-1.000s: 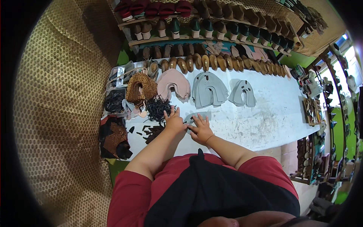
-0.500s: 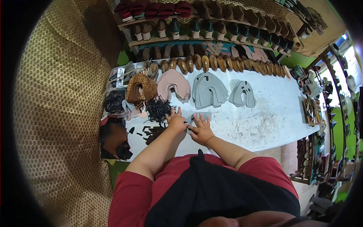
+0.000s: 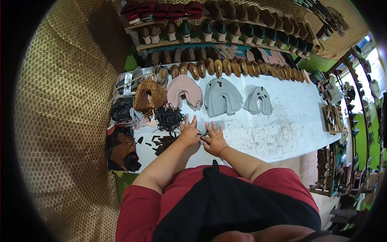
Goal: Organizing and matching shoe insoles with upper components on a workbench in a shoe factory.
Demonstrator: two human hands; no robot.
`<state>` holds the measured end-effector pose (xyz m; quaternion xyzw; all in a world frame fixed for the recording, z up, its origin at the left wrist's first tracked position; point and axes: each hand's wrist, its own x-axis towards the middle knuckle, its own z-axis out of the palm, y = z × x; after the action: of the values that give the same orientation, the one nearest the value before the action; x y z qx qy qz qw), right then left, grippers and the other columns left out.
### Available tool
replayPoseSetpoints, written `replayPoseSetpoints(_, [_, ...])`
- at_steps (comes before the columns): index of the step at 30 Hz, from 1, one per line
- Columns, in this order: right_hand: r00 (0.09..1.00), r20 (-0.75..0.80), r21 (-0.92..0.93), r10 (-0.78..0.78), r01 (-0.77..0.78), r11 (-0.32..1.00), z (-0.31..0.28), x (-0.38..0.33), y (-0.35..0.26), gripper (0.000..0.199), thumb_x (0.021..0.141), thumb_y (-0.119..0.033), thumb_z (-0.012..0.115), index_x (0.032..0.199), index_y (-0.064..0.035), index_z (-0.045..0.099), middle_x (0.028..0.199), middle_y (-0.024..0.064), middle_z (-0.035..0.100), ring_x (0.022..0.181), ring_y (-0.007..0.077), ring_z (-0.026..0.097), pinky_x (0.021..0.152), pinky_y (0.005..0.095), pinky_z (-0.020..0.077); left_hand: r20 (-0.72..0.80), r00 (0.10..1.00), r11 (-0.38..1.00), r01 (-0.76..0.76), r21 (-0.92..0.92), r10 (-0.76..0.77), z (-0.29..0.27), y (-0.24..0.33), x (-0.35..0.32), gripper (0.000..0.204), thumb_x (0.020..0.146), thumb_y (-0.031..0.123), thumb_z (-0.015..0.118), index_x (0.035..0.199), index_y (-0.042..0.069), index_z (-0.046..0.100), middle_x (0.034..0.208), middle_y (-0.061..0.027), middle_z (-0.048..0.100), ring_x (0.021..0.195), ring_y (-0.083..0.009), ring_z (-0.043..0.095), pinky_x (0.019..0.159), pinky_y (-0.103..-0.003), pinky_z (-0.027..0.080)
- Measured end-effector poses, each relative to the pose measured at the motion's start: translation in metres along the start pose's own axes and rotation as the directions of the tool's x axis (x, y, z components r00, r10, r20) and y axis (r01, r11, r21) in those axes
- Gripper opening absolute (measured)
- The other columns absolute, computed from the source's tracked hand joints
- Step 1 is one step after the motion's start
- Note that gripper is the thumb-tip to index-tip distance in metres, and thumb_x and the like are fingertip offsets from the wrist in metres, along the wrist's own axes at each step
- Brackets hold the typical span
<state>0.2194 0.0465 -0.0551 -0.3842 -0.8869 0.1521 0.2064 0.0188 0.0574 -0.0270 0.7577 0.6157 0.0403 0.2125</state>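
Observation:
My left hand (image 3: 188, 133) and my right hand (image 3: 215, 140) come together over the white table, thumbs toward each other. A small dark strip (image 3: 200, 135) sits pinched between their thumbs and forefingers, while the other fingers stretch outward. Part of the strip is hidden by the fingers. Just beyond the right fingers a grey patch (image 3: 219, 122) shows on the table. Beside my left hand lie a tangled heap of thin black strips (image 3: 168, 118) and a pile of dark brown strips (image 3: 163, 143).
Stacks of U-shaped pieces line the table's far side: leopard-print (image 3: 150, 96), pink (image 3: 184, 90), and two grey stacks (image 3: 222, 97). Behind them stand wooden shoe forms (image 3: 219, 67) and shelves of shoes (image 3: 207, 30). A black bag (image 3: 121, 109) rests at left.
Both hands stay close together, shifting only slightly, and the right fingers draw in a little toward the left hand. The strip remains between them.

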Motion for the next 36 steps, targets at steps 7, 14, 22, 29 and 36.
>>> replayPoseSetpoints(7, [1.000,-0.004,0.014,-0.029,0.029,0.999,-0.002,-0.001,0.001,0.017,0.077,-0.025,0.070,0.090,-0.0160,0.074,0.153,0.0184,0.039,0.145,0.0448,0.028,0.112,0.0723,0.0158,0.049,0.999,0.997,0.022,-0.079,-0.018,-0.003,-0.011,0.007,0.017,0.075,0.022,0.071,0.086,0.031,0.081,0.164,-0.0197,0.018,0.150,-0.0507,0.002,0.117,-0.066,0.008])
replayPoseSetpoints(14, [0.999,-0.030,0.061,-0.018,0.020,0.998,-0.001,0.001,0.000,0.018,0.078,-0.025,0.070,0.088,-0.0100,0.070,0.151,0.0188,0.041,0.144,0.0431,0.030,0.115,0.0682,0.0142,-0.070,0.997,0.999,0.017,-0.045,-0.020,0.007,-0.010,0.008,0.018,0.067,0.027,0.079,0.085,0.028,0.081,0.163,-0.0192,0.023,0.149,-0.0505,0.006,0.117,-0.063,0.013])
replayPoseSetpoints(22, [0.991,-0.135,0.083,0.016,-0.004,0.997,0.008,0.001,0.004,0.034,0.076,-0.024,0.071,0.108,-0.0140,0.068,0.154,0.0222,0.034,0.144,0.0444,0.029,0.114,0.0687,0.0151,0.004,0.999,0.990,-0.045,0.133,0.045,0.000,-0.002,0.008,0.022,0.065,0.031,0.081,0.086,0.023,0.081,0.162,-0.0196,0.025,0.149,-0.0498,0.010,0.116,-0.064,0.016])
replayPoseSetpoints(29, [0.999,0.035,0.012,-0.021,0.021,1.000,0.000,-0.002,0.005,0.041,0.074,-0.022,0.072,0.115,-0.0200,0.072,0.157,0.0191,0.032,0.146,0.0440,0.025,0.114,0.0702,0.0134,-0.093,0.994,0.997,-0.055,0.058,0.060,0.004,-0.004,0.006,0.010,0.069,0.024,0.078,0.079,0.023,0.080,0.160,-0.0197,0.031,0.148,-0.0489,0.016,0.113,-0.067,0.020])
replayPoseSetpoints(36, [0.999,0.021,0.035,-0.024,0.023,0.999,0.000,-0.001,0.004,0.034,0.075,-0.022,0.072,0.109,-0.0185,0.075,0.156,0.0185,0.034,0.147,0.0427,0.023,0.114,0.0700,0.0111,-0.119,0.990,0.996,-0.076,0.037,0.080,0.009,-0.008,0.007,0.007,0.070,0.022,0.076,0.076,0.021,0.079,0.158,-0.0199,0.033,0.149,-0.0484,0.017,0.113,-0.066,0.021])
